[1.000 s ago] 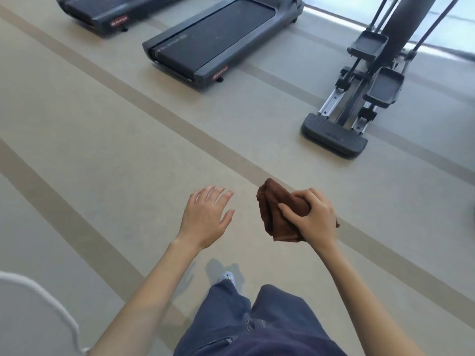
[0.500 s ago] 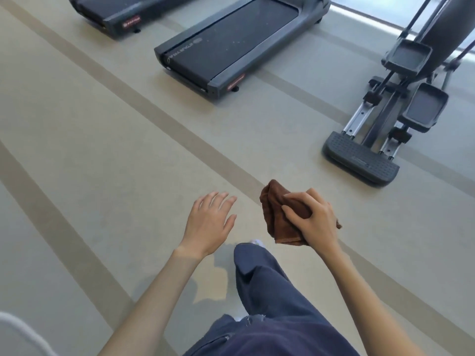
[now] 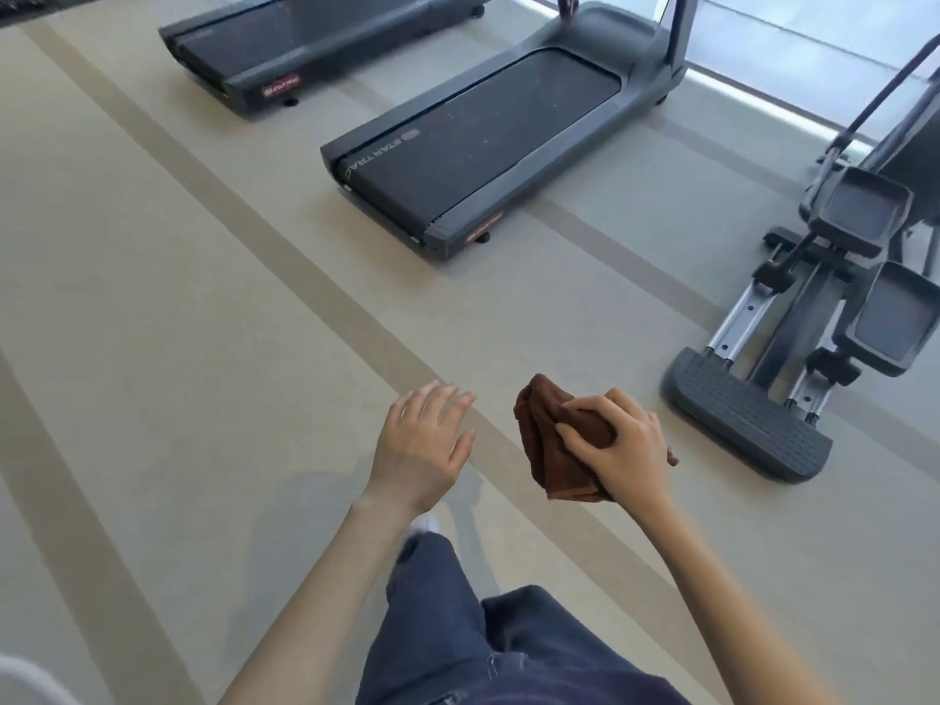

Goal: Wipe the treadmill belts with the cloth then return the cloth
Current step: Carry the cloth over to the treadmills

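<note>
My right hand grips a bunched brown cloth at waist height over the floor. My left hand hovers beside it, fingers spread, holding nothing. Ahead stands a grey treadmill with a black belt marked with white lettering near its rear end. A second treadmill sits further away at the upper left, its belt partly seen. Both treadmills are well beyond my hands.
An elliptical trainer with two foot pedals and a ribbed rear step stands at the right, close to my right hand. Beige floor with darker stripes runs diagonally. My legs in dark trousers are below.
The view has advanced toward the machines: the near treadmill and the elliptical appear closer and lower in the frame. My legs have stepped forward. The hands keep the same pose, cloth still held.
</note>
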A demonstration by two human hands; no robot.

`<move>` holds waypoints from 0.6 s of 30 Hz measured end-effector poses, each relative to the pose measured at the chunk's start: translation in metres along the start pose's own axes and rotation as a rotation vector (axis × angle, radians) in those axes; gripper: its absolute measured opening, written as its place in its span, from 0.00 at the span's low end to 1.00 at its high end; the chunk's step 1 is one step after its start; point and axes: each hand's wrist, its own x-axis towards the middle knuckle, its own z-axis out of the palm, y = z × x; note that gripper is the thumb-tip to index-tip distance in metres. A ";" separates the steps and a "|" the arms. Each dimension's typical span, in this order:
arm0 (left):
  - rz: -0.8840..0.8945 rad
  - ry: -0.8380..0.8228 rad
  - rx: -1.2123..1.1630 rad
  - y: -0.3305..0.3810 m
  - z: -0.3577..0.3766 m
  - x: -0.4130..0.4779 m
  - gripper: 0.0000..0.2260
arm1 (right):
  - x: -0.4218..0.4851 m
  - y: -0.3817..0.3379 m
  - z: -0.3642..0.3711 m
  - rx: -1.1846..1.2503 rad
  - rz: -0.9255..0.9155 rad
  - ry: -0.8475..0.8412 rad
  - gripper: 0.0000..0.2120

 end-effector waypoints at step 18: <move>0.125 -0.068 0.066 -0.210 -0.039 0.267 0.18 | 0.266 -0.090 0.121 0.091 0.116 0.067 0.06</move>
